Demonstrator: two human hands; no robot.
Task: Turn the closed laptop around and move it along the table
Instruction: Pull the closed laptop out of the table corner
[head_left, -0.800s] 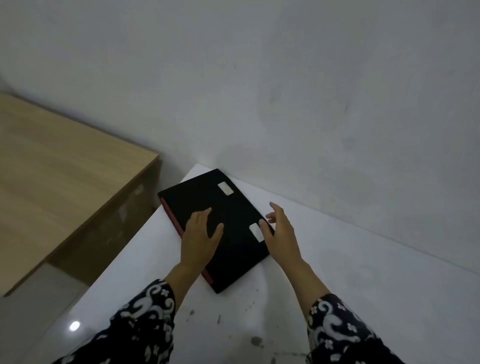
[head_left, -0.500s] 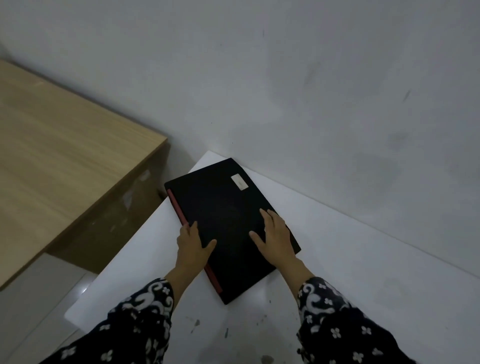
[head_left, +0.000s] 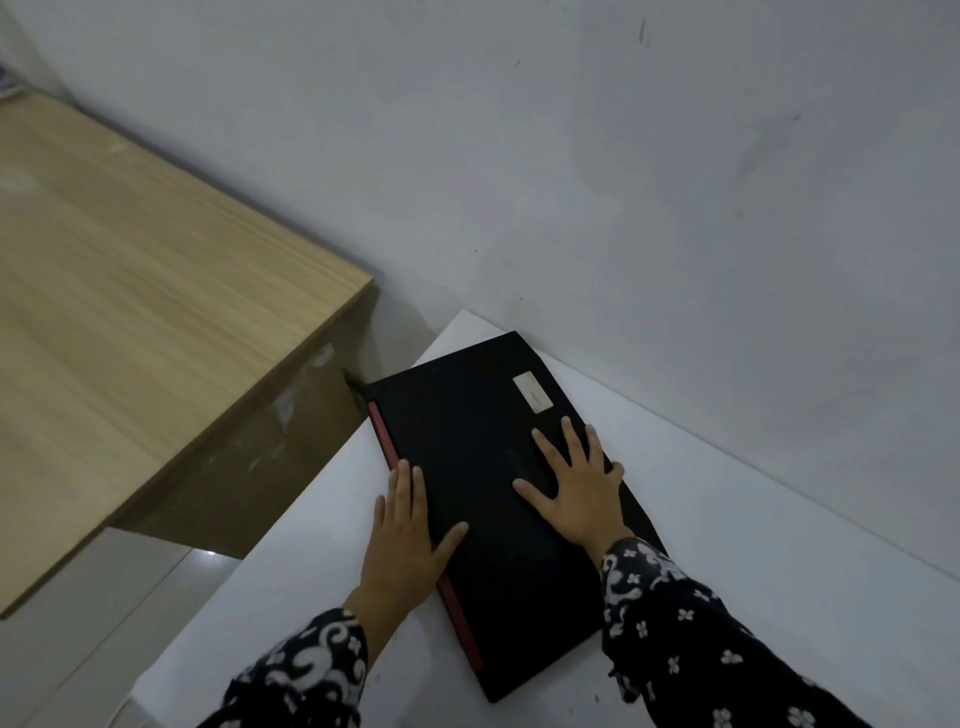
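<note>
A closed black laptop (head_left: 467, 441) with a red strip along its left edge lies slantwise on the white table (head_left: 727, 519), its far corner near the wall. A pale sticker (head_left: 532, 393) sits near its far end. My left hand (head_left: 405, 530) rests flat over the red left edge, thumb on the lid, fingers spread. My right hand (head_left: 576, 483) lies flat on the lid near the right edge, fingers spread. Neither hand curls around the laptop.
A wooden desk (head_left: 130, 291) stands higher at the left, its corner close to the laptop's far left corner. A grey wall (head_left: 675, 182) runs behind the table. Pale floor (head_left: 104, 623) shows below, between desk and table.
Both hands have slid toward me along the lid and now lie flat. The laptop appears closer and larger, reaching further toward the table's near edge; the view has shifted.
</note>
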